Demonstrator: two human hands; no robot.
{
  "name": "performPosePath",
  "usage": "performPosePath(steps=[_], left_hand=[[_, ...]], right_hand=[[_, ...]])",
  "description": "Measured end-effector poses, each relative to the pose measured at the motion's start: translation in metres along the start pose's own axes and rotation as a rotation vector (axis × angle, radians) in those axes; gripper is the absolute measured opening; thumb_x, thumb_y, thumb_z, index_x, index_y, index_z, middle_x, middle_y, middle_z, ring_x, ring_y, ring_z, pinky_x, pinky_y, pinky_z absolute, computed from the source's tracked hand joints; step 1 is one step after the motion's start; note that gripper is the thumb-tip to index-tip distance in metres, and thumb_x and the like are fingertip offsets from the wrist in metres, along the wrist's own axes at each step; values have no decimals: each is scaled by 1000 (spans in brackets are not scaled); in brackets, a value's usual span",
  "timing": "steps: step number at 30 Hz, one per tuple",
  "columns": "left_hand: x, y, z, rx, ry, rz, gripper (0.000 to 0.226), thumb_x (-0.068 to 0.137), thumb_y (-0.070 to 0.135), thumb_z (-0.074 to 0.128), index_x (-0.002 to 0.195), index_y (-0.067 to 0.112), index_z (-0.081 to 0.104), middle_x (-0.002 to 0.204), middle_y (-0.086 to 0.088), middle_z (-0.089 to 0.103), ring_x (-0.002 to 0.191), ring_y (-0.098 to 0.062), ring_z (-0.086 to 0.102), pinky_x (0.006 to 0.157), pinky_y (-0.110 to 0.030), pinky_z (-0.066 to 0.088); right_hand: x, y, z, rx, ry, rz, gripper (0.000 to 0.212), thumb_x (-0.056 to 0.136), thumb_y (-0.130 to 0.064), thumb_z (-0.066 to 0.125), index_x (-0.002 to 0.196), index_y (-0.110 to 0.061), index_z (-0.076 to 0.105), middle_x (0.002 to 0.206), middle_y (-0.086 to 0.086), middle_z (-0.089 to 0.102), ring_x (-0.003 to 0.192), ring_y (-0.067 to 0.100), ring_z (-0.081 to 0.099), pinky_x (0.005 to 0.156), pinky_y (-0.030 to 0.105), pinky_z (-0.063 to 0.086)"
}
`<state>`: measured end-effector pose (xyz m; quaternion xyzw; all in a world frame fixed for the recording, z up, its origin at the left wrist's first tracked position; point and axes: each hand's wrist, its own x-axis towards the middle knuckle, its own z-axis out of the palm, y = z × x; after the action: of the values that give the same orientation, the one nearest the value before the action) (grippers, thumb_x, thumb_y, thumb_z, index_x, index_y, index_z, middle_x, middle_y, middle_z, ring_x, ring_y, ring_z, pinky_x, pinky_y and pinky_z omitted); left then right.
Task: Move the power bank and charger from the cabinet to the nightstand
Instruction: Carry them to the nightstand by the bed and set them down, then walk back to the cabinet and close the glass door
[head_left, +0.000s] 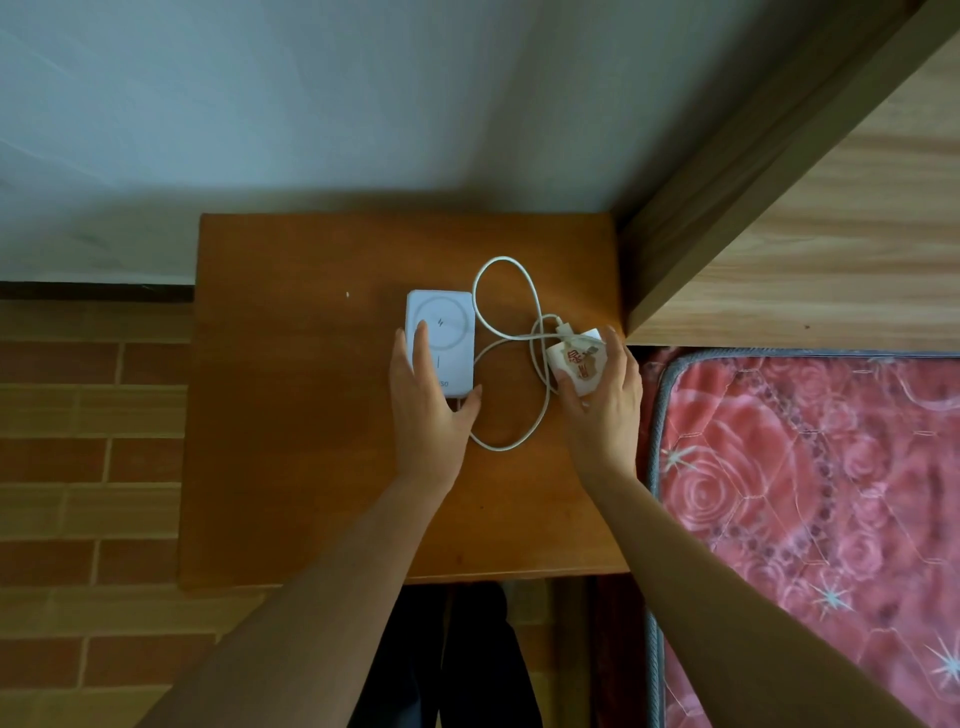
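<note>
Left hand (426, 410) lies flat on the power bank (447, 332), fingers straight and relaxed, thumb at its near corner. The bank rests on the nightstand (291, 415) under those fingers. Between the hands the white cable (501, 259) loops. Right hand (605, 410) grasps the charger (579, 364), thumb one side, fingers the other. The mattress (805, 467) is just right of that grip.

White power bank (441, 332) flat on nightstand (291, 415), white charger (576, 364) beside it — cable (500, 448) looped between
</note>
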<state>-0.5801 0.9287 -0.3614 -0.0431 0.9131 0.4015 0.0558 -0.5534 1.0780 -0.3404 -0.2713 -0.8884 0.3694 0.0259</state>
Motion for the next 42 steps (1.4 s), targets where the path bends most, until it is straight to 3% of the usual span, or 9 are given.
performPosePath(steps=[3, 10, 21, 25, 31, 38, 42], left_hand=[[0, 0, 0, -7, 13, -6, 86, 74, 21, 73, 141, 15, 18, 148, -18, 24, 137, -29, 21, 103, -47, 41], [2, 4, -10, 52, -19, -15, 89, 72, 32, 74, 141, 17, 19, 148, -17, 25, 136, -30, 23, 105, -47, 38], [5, 37, -68, 86, 57, 98, 51, 83, 24, 63, 127, 6, 43, 135, -18, 45, 127, -30, 38, 100, -39, 37], [11, 76, -112, 58, 61, 195, 38, 85, 23, 59, 119, 6, 51, 124, -15, 54, 117, -28, 45, 96, -35, 38], [15, 158, -200, 203, 147, 422, 35, 84, 20, 57, 115, 4, 55, 123, -19, 56, 120, -36, 46, 99, -47, 39], [-10, 234, -294, 377, 136, 553, 38, 86, 19, 56, 122, 6, 51, 128, -18, 54, 122, -34, 45, 100, -45, 36], [-31, 253, -337, 442, 185, 593, 37, 84, 18, 59, 118, 5, 54, 124, -21, 56, 118, -37, 48, 97, -47, 38]], right_hand=[[2, -2, -1, -1, -12, 10, 59, 87, -24, 57, 138, -17, 28, 139, 14, 38, 125, 26, 37, 92, 33, 40], [8, -4, -3, -90, -55, -5, 62, 85, -24, 60, 138, -13, 29, 141, 14, 36, 128, 28, 34, 100, 38, 37], [1, -34, -39, -160, -130, -21, 61, 88, -30, 54, 140, -16, 25, 151, 11, 22, 138, 29, 21, 110, 43, 27], [-3, -75, -85, -162, -93, -166, 52, 91, -27, 50, 137, -13, 32, 146, 11, 33, 134, 28, 28, 108, 42, 29], [-15, -163, -175, -118, 68, -416, 41, 89, -19, 51, 127, -3, 45, 132, 17, 50, 123, 31, 43, 103, 35, 31], [-45, -250, -271, -209, 162, -682, 46, 85, -30, 40, 119, -2, 52, 119, 20, 58, 111, 36, 52, 96, 29, 28], [-71, -279, -307, -279, 173, -748, 49, 85, -34, 37, 120, -3, 52, 118, 19, 60, 109, 36, 54, 95, 36, 37]])
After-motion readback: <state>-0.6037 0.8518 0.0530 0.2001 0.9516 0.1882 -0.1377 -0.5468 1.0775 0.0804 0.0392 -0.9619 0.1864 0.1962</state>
